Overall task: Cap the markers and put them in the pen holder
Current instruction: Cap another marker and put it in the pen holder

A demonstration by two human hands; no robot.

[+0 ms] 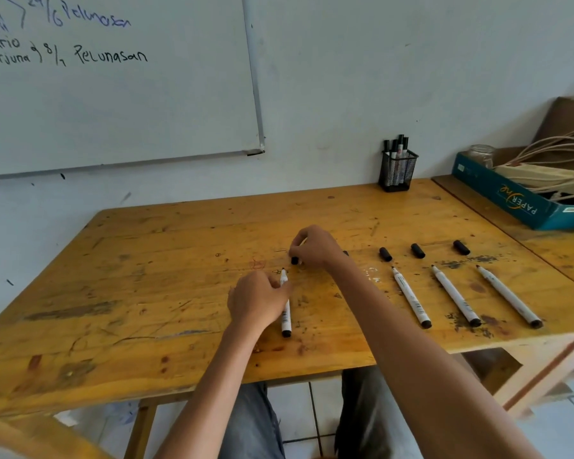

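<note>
My left hand (257,301) pinches an uncapped white marker (285,314) that lies on the wooden table (146,293). Just beyond its tip, my right hand (314,246) pinches a black cap (294,260) against the tabletop. To the right, three more uncapped white markers (411,298) (456,296) (509,296) lie side by side, each with a loose black cap (385,254) (418,250) (461,247) beyond its tip. A black mesh pen holder (397,170) with several capped markers stands at the table's far edge by the wall.
A whiteboard (113,94) hangs on the wall at the left. A teal paper box (511,197) with pale reeds and a glass jar (481,154) sits on a second table at the right. My knees show below the table's near edge.
</note>
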